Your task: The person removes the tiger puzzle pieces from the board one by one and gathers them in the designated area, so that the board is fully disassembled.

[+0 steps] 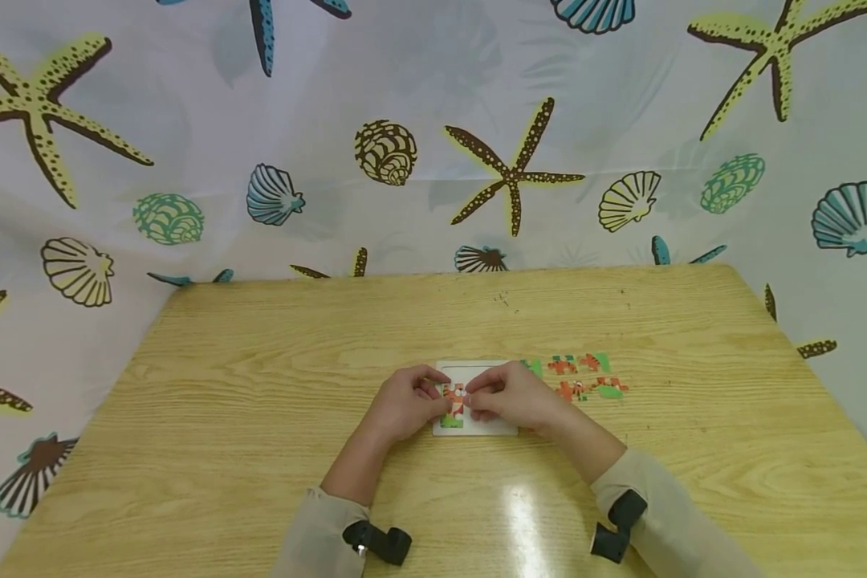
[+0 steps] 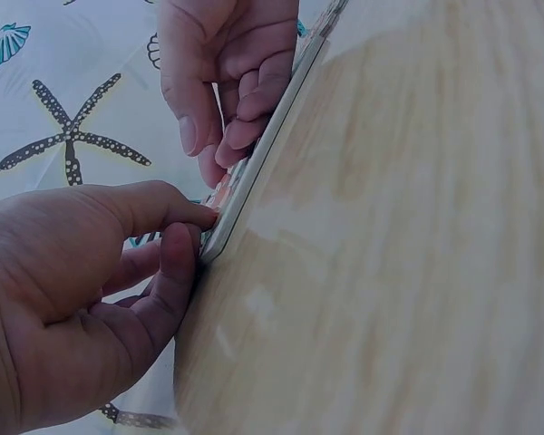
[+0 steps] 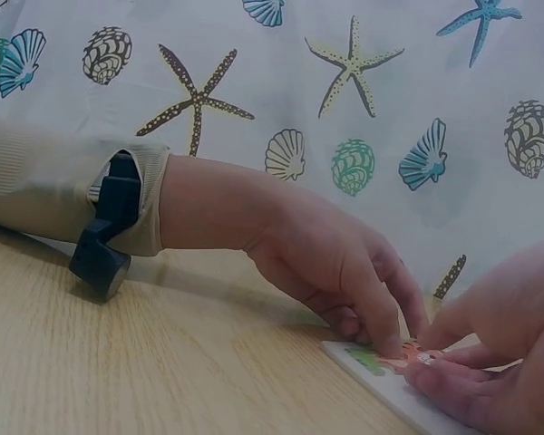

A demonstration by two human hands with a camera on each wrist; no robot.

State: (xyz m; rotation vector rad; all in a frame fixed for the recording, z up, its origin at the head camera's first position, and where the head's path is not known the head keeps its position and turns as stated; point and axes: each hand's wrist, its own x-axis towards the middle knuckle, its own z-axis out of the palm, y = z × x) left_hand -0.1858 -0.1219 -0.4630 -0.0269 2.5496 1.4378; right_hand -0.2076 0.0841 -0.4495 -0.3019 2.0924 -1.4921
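A white puzzle board [image 1: 486, 428] lies flat on the table, with joined orange, white and green puzzle pieces [image 1: 451, 421] along its left side. My left hand [image 1: 407, 401] is at that side, thumb and index finger apart and touching the pieces. From the right, my right hand [image 1: 516, 395] pinches a puzzle piece [image 3: 424, 358] with its fingertips beside the joined ones; the fingers hide most of it. In the left wrist view the left hand [image 2: 91, 281] rests at the board's near corner, and the right hand [image 2: 236, 72] reaches down to its surface.
Several loose pieces lie right of the board: an orange one [image 1: 562, 366], an orange and green one [image 1: 594, 362] and others in a row nearer me, including a green-edged piece [image 1: 610, 391]. The wooden table [image 1: 260, 401] meets a shell-patterned cloth [image 1: 405, 217] behind.
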